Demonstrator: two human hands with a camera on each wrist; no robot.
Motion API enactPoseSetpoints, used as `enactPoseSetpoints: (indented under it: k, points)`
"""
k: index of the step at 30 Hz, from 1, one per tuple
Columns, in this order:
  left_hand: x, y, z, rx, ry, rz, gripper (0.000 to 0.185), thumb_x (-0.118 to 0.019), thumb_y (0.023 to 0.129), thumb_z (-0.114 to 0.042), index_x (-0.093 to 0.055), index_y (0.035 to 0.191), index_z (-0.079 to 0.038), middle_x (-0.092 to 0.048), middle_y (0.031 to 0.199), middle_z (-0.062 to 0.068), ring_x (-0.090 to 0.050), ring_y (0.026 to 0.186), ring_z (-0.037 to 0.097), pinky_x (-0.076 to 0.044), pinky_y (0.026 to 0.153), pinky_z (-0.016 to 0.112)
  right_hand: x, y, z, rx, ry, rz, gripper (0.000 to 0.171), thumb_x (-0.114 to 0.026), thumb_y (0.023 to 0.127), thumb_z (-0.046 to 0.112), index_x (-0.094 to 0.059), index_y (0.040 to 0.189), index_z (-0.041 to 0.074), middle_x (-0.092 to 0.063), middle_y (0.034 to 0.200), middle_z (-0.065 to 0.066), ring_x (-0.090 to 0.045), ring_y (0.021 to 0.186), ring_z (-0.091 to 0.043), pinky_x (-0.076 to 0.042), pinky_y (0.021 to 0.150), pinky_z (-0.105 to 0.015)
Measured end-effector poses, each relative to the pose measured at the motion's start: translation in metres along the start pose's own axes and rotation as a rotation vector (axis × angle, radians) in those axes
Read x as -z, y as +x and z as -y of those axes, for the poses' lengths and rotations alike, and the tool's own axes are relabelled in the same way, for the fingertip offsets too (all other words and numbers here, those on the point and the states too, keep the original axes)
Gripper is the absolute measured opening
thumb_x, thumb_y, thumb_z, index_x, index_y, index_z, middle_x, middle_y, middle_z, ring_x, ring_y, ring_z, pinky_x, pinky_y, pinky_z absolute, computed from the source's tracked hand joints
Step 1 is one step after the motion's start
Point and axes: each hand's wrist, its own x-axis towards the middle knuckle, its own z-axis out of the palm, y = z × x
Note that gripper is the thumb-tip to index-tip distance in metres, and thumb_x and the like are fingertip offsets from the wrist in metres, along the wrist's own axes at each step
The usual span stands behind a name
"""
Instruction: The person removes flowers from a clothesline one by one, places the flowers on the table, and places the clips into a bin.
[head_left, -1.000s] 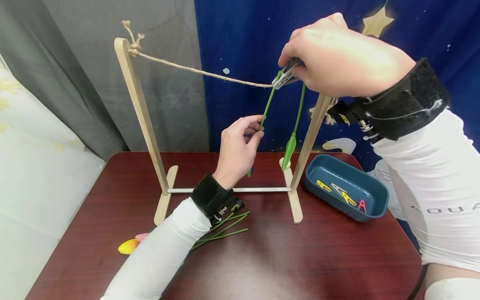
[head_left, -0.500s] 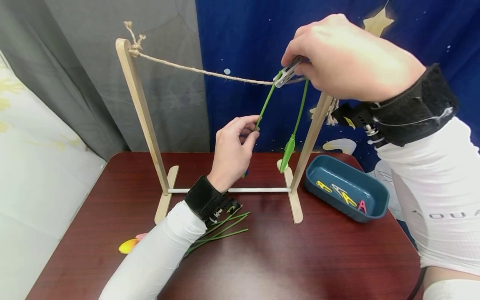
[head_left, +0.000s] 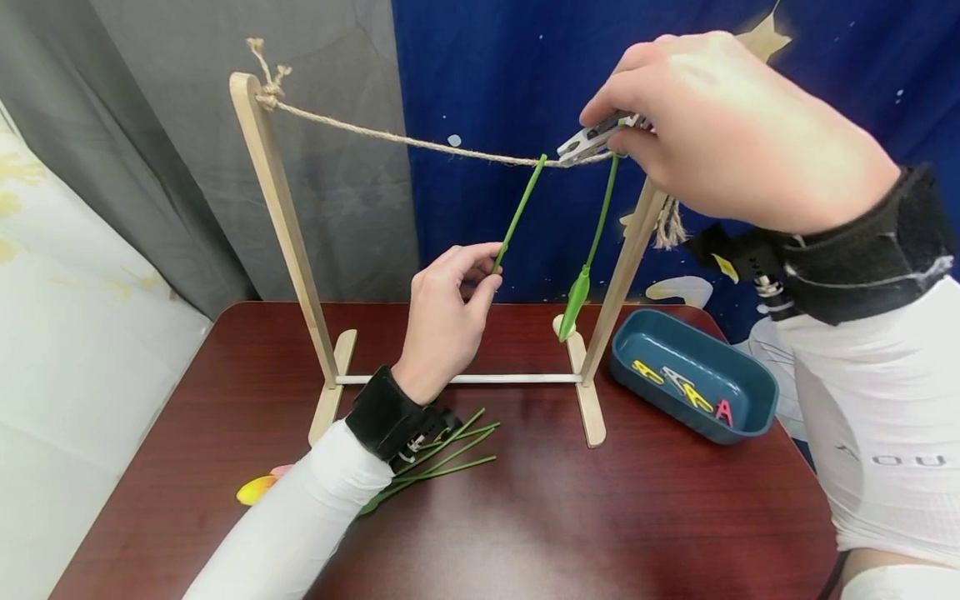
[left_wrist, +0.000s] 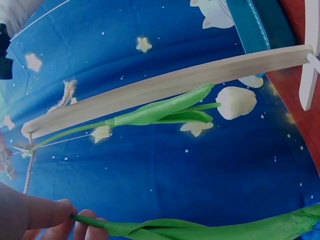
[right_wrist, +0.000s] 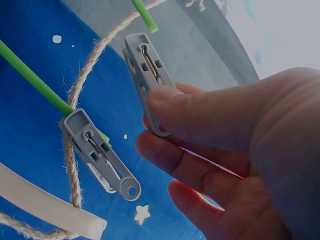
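Left hand (left_wrist: 35, 220) fingertips pinch green stem (left_wrist: 200, 231); second stem (left_wrist: 155, 112) with white bud beside wooden post (left_wrist: 165, 85).

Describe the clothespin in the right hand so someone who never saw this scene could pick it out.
Start at the wooden rack on the dark red table and follow its twine line rightward. A grey clothespin already pins a green stem to the line. The one meant is the second grey clothespin, pinched in the right hand, clamping nothing.
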Motion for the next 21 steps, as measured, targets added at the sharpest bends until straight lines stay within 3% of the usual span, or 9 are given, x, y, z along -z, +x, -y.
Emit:
enactPoseSetpoints:
  k: [3, 11, 19, 21]
  points:
    - [0.008, -0.007, -0.003, -0.016, 0.026, 0.000, 0.032, -0.072, 0.098, 0.005, -0.074, 0.129, -0.004, -0.071, 0.102, 0.005, -0.067, 0.088, 0.012, -0.056, 0.074, 0.028, -0.002, -0.010, 0.000, 0.020, -0.026, -0.040, 0.035, -0.072, 0.098, 0.000, -0.071, 0.133, 0.002, -0.068, 0.121, -0.020, -0.060, 0.101, -0.035, -0.057, 0.083, -0.052]
    - [0.029, -0.029, -0.004, -0.069, 0.138, 0.023, 0.035, -0.073, 0.097, 0.005, -0.075, 0.130, -0.006, -0.072, 0.105, 0.004, -0.066, 0.092, 0.013, -0.054, 0.074, 0.032, -0.005, -0.037, 0.019, 0.037, 0.040, -0.104, 0.034, -0.078, 0.090, -0.002, -0.073, 0.124, 0.001, -0.069, 0.116, -0.019, -0.060, 0.103, -0.036, -0.056, 0.086, -0.057]
    - [0.049, -0.053, -0.006, -0.092, 0.253, 0.095, 0.037, -0.074, 0.095, 0.008, -0.075, 0.129, -0.006, -0.073, 0.108, 0.006, -0.068, 0.097, 0.018, -0.057, 0.080, 0.035, -0.015, -0.078, 0.035, -0.054, 0.095, -0.128, 0.040, -0.082, 0.085, -0.001, -0.075, 0.124, 0.002, -0.072, 0.112, -0.020, -0.064, 0.091, -0.035, -0.052, 0.067, -0.052]
    - [0.053, -0.059, -0.007, -0.102, 0.297, 0.113, 0.038, -0.075, 0.094, 0.008, -0.075, 0.129, -0.006, -0.072, 0.106, 0.006, -0.067, 0.097, 0.019, -0.057, 0.084, 0.036, -0.022, -0.089, 0.036, -0.081, 0.117, -0.145, 0.042, -0.085, 0.082, -0.001, -0.075, 0.123, 0.002, -0.072, 0.109, -0.020, -0.065, 0.091, -0.037, -0.053, 0.068, -0.055]
